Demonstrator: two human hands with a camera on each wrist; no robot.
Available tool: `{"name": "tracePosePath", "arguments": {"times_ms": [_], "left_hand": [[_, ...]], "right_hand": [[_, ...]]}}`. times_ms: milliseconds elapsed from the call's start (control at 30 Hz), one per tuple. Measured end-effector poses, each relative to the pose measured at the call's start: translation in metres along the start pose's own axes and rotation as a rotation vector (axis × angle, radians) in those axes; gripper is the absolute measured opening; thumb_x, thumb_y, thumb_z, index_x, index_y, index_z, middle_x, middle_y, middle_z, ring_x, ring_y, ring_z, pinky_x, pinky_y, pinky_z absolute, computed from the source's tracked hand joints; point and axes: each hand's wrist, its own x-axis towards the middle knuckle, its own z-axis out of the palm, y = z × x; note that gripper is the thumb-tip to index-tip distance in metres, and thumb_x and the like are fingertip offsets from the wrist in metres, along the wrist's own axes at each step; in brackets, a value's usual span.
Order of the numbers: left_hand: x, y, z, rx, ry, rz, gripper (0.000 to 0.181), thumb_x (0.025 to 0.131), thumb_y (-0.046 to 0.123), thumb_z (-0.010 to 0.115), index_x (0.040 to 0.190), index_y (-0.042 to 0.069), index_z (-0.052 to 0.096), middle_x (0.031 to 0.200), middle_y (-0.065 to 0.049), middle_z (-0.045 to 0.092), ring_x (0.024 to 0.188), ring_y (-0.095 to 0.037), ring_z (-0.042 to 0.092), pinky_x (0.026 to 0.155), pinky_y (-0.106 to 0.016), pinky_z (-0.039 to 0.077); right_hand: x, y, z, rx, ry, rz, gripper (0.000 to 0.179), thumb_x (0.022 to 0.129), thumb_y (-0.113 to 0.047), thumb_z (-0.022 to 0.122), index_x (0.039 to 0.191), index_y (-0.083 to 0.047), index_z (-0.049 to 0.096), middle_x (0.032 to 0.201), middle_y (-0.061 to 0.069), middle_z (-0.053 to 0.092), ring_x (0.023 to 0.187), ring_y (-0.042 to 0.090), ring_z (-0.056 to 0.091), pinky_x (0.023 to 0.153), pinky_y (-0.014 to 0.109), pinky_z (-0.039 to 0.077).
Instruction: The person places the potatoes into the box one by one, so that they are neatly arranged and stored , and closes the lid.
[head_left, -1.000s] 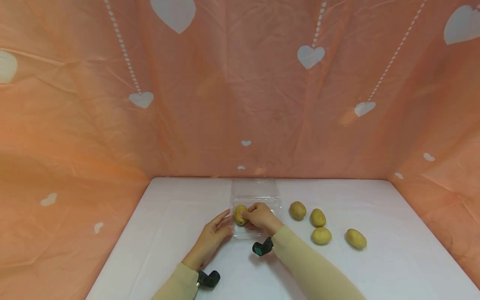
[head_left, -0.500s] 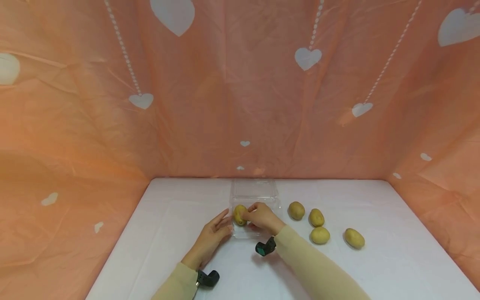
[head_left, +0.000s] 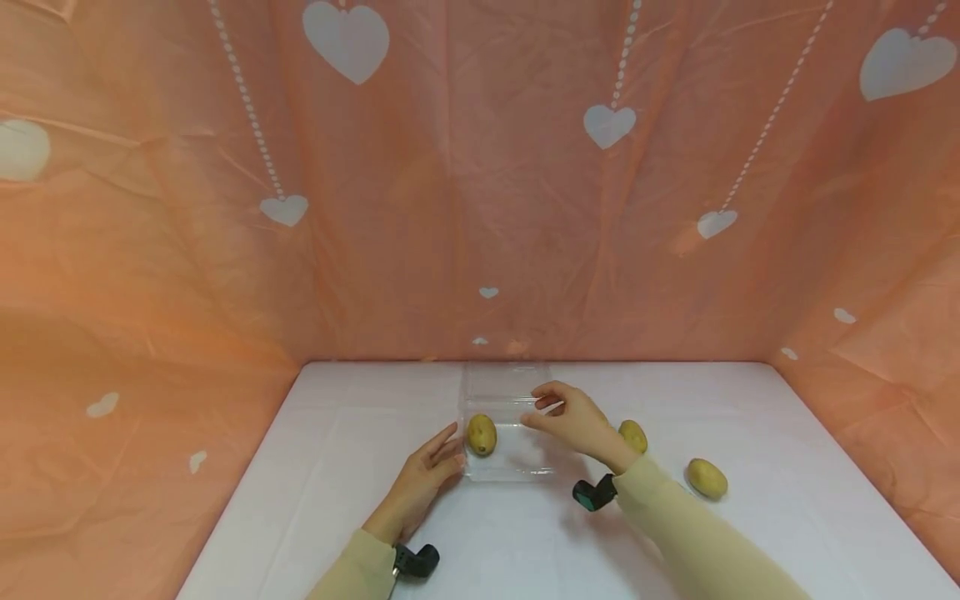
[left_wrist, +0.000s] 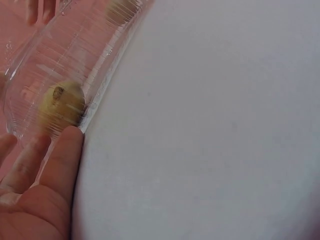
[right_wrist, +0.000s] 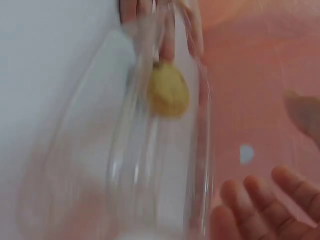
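A clear plastic clamshell box [head_left: 510,475] lies with its lid folded back at the middle of the table. One yellow potato [head_left: 482,435] rests inside, against the box's left side. My left hand [head_left: 422,479] touches that left side with extended fingers; in the left wrist view its fingertips [left_wrist: 67,137] lie against the clear wall near the potato [left_wrist: 62,107]. Above the box's right part is my right hand [head_left: 577,423], fingers spread apart from the thumb, holding nothing. The right wrist view shows it beside the clear wall [right_wrist: 200,150], blurred.
To the right of the box lie loose potatoes: one [head_left: 633,435] partly behind my right wrist, another [head_left: 707,479] farther right. My right hand and forearm cover the spots of two others. An orange curtain [head_left: 450,208] with white hearts hangs behind the white table [head_left: 337,417].
My right hand has let go of the potato in the box and moved right and slightly up. The left hand has stayed at the box's left side.
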Motion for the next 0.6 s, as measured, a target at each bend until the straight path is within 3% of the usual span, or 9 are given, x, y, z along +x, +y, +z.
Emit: {"name": "tracePosePath", "arguments": {"times_ms": [167,367,600], "left_hand": [[-0.001,0.0,0.0,-0.015,-0.005,0.009,0.067,0.096,0.013,0.062,0.152,0.007,0.028,0.149,-0.025,0.034,0.131,-0.033,0.041,0.099,-0.033,0.046],[-0.001,0.0,0.0,-0.018,-0.003,0.01,0.067,0.095,0.013,0.062,0.152,0.006,0.028,0.149,-0.025,0.034,0.132,-0.034,0.04,0.097,-0.03,0.047],[-0.001,-0.001,-0.001,-0.021,-0.01,0.017,0.067,0.095,0.013,0.062,0.152,0.006,0.028,0.149,-0.025,0.034,0.133,-0.034,0.039,0.098,-0.031,0.047]], "right_hand": [[-0.009,0.016,-0.027,0.038,0.013,0.009,0.052,0.077,-0.038,0.082,0.118,-0.014,0.063,0.108,0.012,0.065,0.087,0.019,0.063,0.067,0.034,0.055],[-0.012,0.037,-0.052,-0.003,0.018,-0.006,0.059,0.076,-0.04,0.082,0.125,-0.015,0.06,0.118,0.01,0.062,0.096,0.02,0.061,0.08,0.037,0.052],[-0.012,0.054,-0.066,-0.092,-0.004,-0.053,0.061,0.079,-0.033,0.081,0.129,-0.008,0.056,0.124,0.015,0.059,0.101,0.025,0.061,0.088,0.043,0.049]]}}
